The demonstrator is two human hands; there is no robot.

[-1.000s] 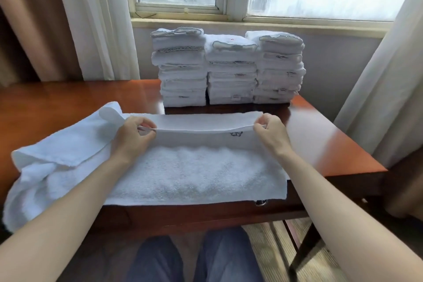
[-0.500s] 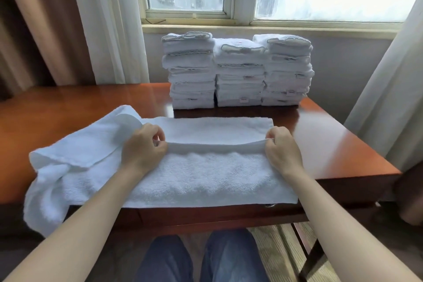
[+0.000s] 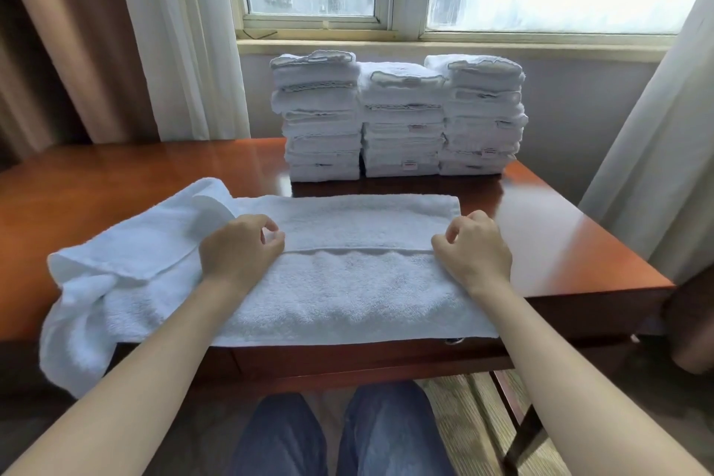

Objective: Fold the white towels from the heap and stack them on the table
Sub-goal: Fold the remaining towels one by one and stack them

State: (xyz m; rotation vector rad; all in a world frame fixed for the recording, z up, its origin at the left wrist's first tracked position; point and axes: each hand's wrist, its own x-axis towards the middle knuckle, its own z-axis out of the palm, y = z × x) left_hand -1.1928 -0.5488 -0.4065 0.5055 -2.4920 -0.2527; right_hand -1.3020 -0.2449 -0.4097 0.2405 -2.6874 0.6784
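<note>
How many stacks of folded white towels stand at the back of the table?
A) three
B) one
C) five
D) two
A: three stacks of folded towels stand side by side at the far edge of the table.

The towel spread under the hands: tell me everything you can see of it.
The white terry towel lies flat across the near part of the wooden table, a far strip folded over toward the person, its straight edge running between the hands. The left end is bunched and hangs off the table's front. The left hand and right hand rest on that edge, fingers curled; whether they pinch it is unclear.
</note>
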